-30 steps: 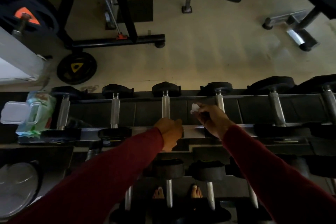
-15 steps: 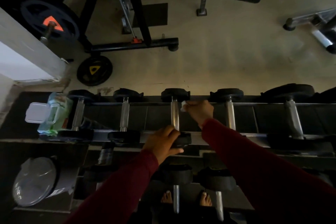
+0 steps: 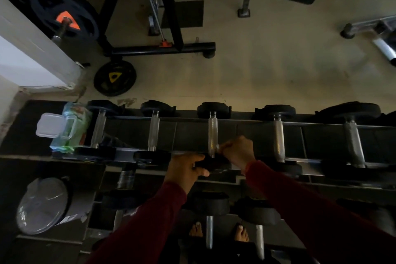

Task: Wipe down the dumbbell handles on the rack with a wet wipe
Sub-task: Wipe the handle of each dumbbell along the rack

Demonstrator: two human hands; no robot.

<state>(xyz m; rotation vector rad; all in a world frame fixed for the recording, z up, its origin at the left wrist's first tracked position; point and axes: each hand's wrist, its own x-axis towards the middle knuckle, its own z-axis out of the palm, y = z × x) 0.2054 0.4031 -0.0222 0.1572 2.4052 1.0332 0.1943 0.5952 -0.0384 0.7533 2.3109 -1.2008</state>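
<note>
The right hand point(image 3: 236, 151), its grip pinching a white wet wipe point(image 3: 219, 147), sits at the near end of the knurled steel dumbbell handle point(image 3: 212, 133), whose long axis runs straight away from the person, while the left hand point(image 3: 186, 168) clasps that dumbbell's near black head point(image 3: 214, 164).

the dumbbell handles point(image 3: 212, 133) on the rack point(image 3: 246, 123) look like bright metal with a fine knurled, rough grip, while the dumbbell heads point(image 3: 213, 109) are matt black, rubber-like. at far left the wipes pack point(image 3: 74, 128) is glossy soft plastic film with a smooth, whitish hard plastic lid point(image 3: 50, 125). the sleeves point(image 3: 321, 216) are matt dark red cloth, and the floor point(image 3: 267, 66) is a dull, smooth pale surface.
</note>
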